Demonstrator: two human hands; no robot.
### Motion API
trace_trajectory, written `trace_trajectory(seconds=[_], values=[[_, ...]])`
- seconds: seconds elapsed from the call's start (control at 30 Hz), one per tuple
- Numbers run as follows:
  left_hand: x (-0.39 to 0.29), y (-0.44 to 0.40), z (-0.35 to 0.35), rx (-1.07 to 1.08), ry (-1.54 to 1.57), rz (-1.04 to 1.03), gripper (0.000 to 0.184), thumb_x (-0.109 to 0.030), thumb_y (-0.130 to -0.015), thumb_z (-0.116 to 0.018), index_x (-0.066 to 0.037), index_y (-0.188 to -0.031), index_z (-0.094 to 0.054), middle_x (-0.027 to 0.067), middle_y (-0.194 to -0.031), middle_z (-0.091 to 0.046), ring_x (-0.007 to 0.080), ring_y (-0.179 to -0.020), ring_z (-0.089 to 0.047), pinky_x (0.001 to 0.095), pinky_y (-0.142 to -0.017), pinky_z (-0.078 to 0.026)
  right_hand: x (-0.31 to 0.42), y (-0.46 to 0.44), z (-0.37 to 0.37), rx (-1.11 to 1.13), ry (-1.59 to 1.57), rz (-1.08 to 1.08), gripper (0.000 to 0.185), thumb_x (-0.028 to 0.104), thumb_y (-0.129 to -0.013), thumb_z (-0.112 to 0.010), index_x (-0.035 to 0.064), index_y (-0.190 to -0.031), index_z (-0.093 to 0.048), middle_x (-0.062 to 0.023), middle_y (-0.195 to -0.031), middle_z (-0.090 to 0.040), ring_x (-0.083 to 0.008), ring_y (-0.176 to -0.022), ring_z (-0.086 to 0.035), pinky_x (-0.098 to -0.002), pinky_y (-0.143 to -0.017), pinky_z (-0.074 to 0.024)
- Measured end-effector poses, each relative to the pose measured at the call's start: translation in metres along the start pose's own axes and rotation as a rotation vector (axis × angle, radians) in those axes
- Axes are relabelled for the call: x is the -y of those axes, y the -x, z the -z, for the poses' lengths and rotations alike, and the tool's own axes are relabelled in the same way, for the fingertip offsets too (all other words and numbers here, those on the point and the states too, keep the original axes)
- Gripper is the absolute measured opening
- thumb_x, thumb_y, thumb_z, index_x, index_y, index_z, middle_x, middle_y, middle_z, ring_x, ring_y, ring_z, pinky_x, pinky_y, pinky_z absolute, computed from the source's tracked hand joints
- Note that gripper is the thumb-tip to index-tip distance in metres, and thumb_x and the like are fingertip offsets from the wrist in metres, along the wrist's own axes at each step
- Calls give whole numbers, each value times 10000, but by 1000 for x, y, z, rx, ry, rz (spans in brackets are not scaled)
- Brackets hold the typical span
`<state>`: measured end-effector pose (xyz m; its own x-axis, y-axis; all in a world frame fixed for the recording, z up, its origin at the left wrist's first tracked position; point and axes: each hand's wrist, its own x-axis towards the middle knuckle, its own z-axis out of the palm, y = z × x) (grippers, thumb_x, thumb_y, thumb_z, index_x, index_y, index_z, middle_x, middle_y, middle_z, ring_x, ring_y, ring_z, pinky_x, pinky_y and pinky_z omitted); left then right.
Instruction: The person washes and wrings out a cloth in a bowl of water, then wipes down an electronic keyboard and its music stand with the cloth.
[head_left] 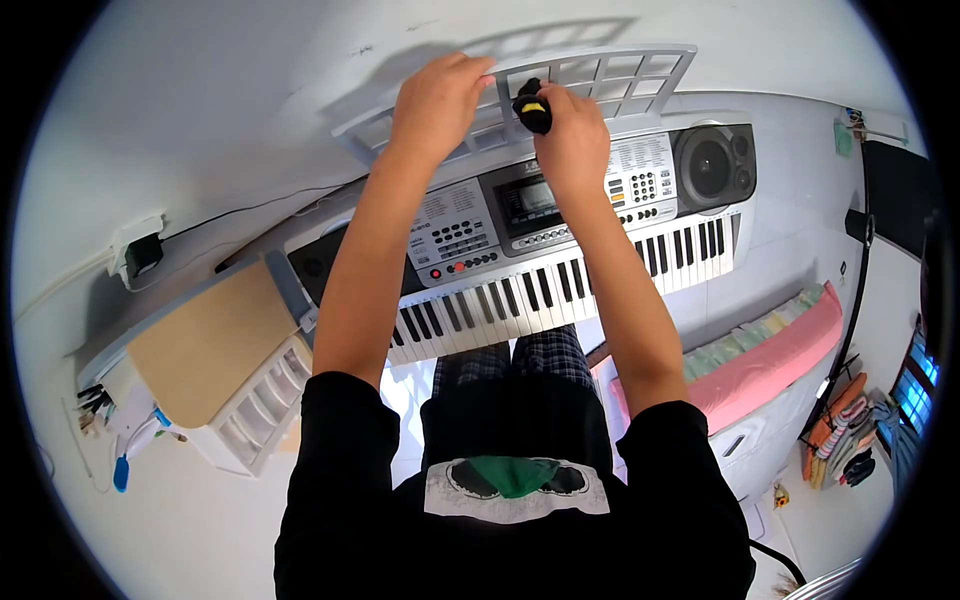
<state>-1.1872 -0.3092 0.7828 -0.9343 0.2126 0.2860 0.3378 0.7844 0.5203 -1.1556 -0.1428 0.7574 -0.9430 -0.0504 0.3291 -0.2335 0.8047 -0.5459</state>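
An electronic keyboard (pixel 560 235) stands in front of me, with a grey lattice music stand (pixel 645 75) rising along its back edge. My left hand (pixel 440 105) is at the stand's top edge, its fingers closed over the rail. In my right hand (pixel 575 135) is a small black object with a yellow band (pixel 533 110), held against the lattice bars. Its kind I cannot make out. The fingertips of both hands are partly hidden. My forearms cross above the keyboard's panel and keys.
A white wall rises behind the stand. At left are a wood-topped white cabinet (pixel 205 340) and a wall socket with a black plug (pixel 143 252). To the right lies a pink-edged padded cover (pixel 770 350) on a white unit, with folded clothes (pixel 840 440) beyond.
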Motion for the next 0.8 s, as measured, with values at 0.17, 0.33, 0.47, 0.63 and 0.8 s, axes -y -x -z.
trace_trajectory(seconds=[0.17,0.33,0.47,0.63,0.8], values=[[-12,-5,6,94,-32,116,239,-219,-836,-630,-65,-1018,-647,95,-900,-645,296,-791,-599,363,-690,-479,-8,21,34,-115,-108,-6,478,-93,-520,-661,81,-960,-586,-39,-1067,-649,-287,-862,-578,-364,-769,-484],[-22,-18,-6,78,-42,62,294,-258,-833,-630,-73,-1061,-625,103,-939,-647,300,-875,-598,385,-732,-482,-38,9,38,-145,-55,-65,456,-103,-532,-654,66,-952,-597,-48,-1066,-652,-289,-872,-582,-365,-789,-478],[-25,-25,-17,201,-145,91,292,-271,-845,-608,-93,-1077,-619,114,-948,-648,311,-882,-595,400,-729,-475,-34,-7,42,-78,-101,-33,445,-109,-547,-652,62,-955,-602,-63,-1048,-653,-288,-886,-590,-366,-797,-478],[-24,-31,-8,230,-108,133,235,-267,-857,-587,-113,-1030,-625,108,-901,-648,315,-848,-598,408,-701,-470,-42,29,59,-119,-172,-277,373,-72,-629,-671,63,-971,-607,-76,-1055,-651,-288,-959,-599,-357,-837,-474],[-25,-41,14,198,-34,128,210,-270,-867,-568,-127,-1007,-631,104,-868,-644,311,-832,-597,417,-682,-466,-43,79,88,-43,-152,-352,345,-68,-653,-672,53,-969,-606,-89,-1071,-648,-287,-956,-608,-350,-848,-477]])
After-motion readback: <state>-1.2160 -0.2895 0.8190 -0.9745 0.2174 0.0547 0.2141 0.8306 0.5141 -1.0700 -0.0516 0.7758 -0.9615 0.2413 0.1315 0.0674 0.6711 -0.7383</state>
